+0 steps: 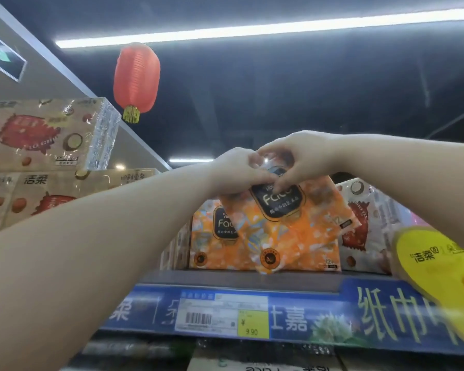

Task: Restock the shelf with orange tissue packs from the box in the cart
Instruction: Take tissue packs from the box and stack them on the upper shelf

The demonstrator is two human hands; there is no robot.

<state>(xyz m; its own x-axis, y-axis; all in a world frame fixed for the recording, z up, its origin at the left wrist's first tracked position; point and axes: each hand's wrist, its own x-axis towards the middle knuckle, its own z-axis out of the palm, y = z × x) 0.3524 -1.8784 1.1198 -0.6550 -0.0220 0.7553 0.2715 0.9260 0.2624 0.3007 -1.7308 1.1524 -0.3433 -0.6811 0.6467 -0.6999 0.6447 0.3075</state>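
Both my hands are raised to the top shelf (225, 281). My left hand (239, 171) and my right hand (300, 156) pinch the top edge of an orange tissue pack (295, 226), which hangs tilted with its lower corner at the shelf's front edge. Behind it another orange tissue pack (212, 236) stands upright on the shelf. The box and the cart are out of view.
Beige tissue packs (46, 135) with red labels are stacked at the left, and a white and red pack (364, 223) stands at the right. A yellow round sign (439, 269) juts out at the right. A blue price strip (225, 314) runs below; a red lantern (137, 79) hangs overhead.
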